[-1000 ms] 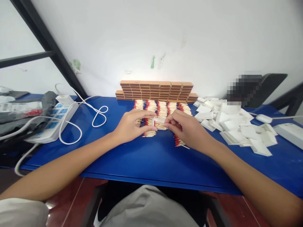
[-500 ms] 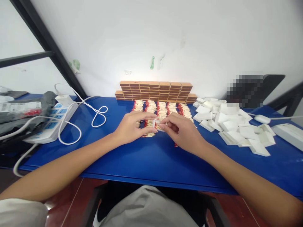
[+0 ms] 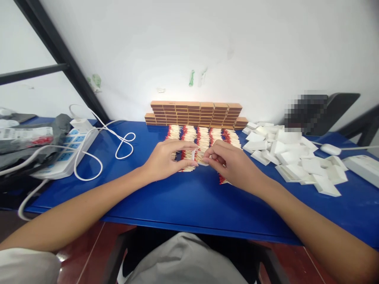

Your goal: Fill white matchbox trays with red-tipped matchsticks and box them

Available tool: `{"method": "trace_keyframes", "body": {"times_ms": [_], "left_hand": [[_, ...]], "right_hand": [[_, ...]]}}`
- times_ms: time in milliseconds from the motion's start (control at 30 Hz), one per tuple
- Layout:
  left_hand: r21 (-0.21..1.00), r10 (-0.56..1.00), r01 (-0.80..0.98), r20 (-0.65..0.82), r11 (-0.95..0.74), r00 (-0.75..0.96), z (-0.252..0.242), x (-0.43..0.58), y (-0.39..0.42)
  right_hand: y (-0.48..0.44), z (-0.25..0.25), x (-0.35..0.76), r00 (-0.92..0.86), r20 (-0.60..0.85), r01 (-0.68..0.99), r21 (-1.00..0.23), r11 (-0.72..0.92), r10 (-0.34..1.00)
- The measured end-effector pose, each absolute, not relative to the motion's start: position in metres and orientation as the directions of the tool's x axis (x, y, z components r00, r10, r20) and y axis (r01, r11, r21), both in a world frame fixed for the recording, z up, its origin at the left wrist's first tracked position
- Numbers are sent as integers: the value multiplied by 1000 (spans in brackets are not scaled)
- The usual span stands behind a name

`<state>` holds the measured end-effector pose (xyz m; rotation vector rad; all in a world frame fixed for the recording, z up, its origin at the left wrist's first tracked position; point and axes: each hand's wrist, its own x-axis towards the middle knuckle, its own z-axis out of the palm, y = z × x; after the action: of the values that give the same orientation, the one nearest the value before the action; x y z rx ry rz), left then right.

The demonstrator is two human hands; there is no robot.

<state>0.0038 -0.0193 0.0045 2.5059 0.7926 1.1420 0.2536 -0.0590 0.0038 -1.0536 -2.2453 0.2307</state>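
Note:
My left hand (image 3: 164,159) grips a small white matchbox tray (image 3: 193,154) between thumb and fingers, near the front of the match rows. Close to the tray's right end, my right hand (image 3: 232,163) has its thumb and fingers pinched together; what is between them is too small to make out. Behind and beneath the hands lie several rows of loose matches (image 3: 203,136) with red heads and pale sticks. My hands partly cover these rows.
Brown matchboxes (image 3: 197,114) are stacked against the wall. A heap of white trays (image 3: 296,157) lies on the right of the blue table (image 3: 177,209). At left are a power strip (image 3: 66,152), looped white cables (image 3: 126,144) and a grey plastic bag (image 3: 56,126).
My right hand has shifted slightly right, away from the tray, and its fingers stay pinched. My left hand still grips the tray in nearly the same place.

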Motion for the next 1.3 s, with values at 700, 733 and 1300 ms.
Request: {"method": "trace_keyframes", "body": {"times_ms": [700, 733, 1300], "left_hand": [[449, 558, 339, 578, -827, 596, 0, 4, -20], [449, 560, 341, 574, -826, 598, 0, 4, -21], [492, 585, 323, 608, -808, 537, 3, 5, -21]], "right_hand": [[-65, 6, 249, -539, 419, 617, -394, 681, 731], [-66, 6, 249, -537, 419, 618, -396, 680, 732], [-64, 8, 250, -391, 513, 670, -410, 618, 764]]}}
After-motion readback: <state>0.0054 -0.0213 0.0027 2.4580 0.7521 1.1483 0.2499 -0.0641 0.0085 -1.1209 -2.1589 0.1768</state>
